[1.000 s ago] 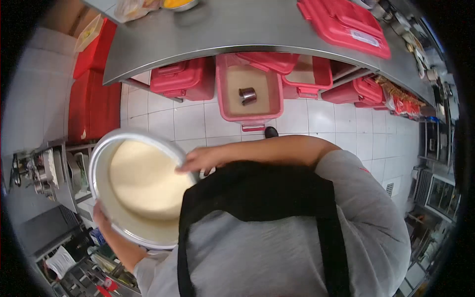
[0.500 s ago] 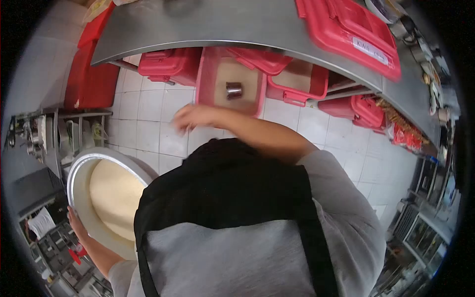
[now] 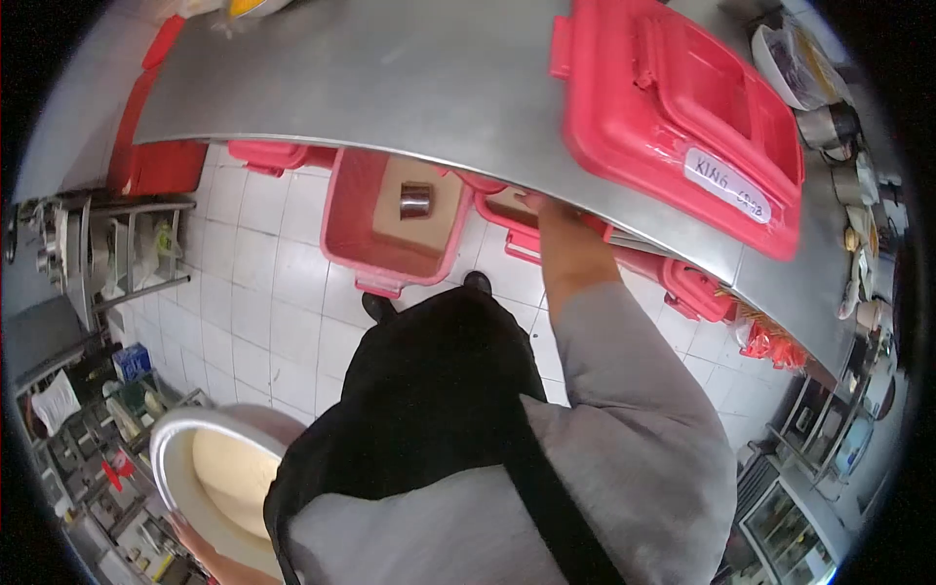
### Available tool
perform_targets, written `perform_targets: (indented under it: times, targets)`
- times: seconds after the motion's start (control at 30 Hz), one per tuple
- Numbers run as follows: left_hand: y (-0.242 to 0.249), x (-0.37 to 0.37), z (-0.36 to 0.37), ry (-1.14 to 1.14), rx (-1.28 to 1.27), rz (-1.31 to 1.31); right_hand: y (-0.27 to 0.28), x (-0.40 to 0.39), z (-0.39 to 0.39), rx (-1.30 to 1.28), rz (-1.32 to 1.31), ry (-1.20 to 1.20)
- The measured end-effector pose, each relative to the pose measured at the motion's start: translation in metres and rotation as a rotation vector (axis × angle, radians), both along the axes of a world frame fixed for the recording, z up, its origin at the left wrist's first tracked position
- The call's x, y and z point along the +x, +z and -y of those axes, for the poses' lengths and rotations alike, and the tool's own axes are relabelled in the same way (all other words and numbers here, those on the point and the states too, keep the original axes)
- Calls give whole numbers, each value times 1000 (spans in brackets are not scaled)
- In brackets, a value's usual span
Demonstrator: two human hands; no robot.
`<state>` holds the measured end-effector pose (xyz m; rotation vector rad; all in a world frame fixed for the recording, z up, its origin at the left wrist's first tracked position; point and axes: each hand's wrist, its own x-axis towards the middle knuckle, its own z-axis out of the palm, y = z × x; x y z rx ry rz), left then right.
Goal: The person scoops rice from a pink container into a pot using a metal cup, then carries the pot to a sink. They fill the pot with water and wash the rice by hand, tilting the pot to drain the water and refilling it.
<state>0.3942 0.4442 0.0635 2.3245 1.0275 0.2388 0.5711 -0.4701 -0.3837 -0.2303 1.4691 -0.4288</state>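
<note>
Low on the left is a large metal pot [image 3: 166, 458] holding pale, fine powder [image 3: 234, 478]. My left hand [image 3: 187, 534] grips its outer wall, its fingers against the side. Under the metal table, my right hand [image 3: 542, 205] reaches over a pink bin [image 3: 522, 244] with pale contents; the table edge partly covers the fingers, and I cannot tell what they touch. Left of that stands a larger open pink bin [image 3: 336, 229], pulled partly out. A shiny metal cup [image 3: 415, 200] lies on the pale powder inside it.
A pink lid [image 3: 624, 127] with a handwritten label rests on the metal table [image 3: 390, 88]. More pink bins [image 3: 697, 283] stand underneath at the right. White tiles [image 3: 244, 283] cover the floor. Racks [image 3: 132, 253] line the left, and bowls [image 3: 795, 63] sit at far right.
My right hand has swung from in front of the larger bin rightward to the neighbouring bin under the table. The view has shifted, and the pot appears lower. My left hand stays on the pot.
</note>
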Motion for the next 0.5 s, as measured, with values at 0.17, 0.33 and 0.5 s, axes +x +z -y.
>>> perform_targets:
  times: [0.17,0.33,0.5]
  targets:
    - [5,-4,14,111,41,-37,7,20,-18,-62,-49,63]
    - [18,2,-8,118,35,-47,8,19,-32,-253,-282,217]
    - [34,24,-3,137,23,13,4,-67,13,-628,-986,603]
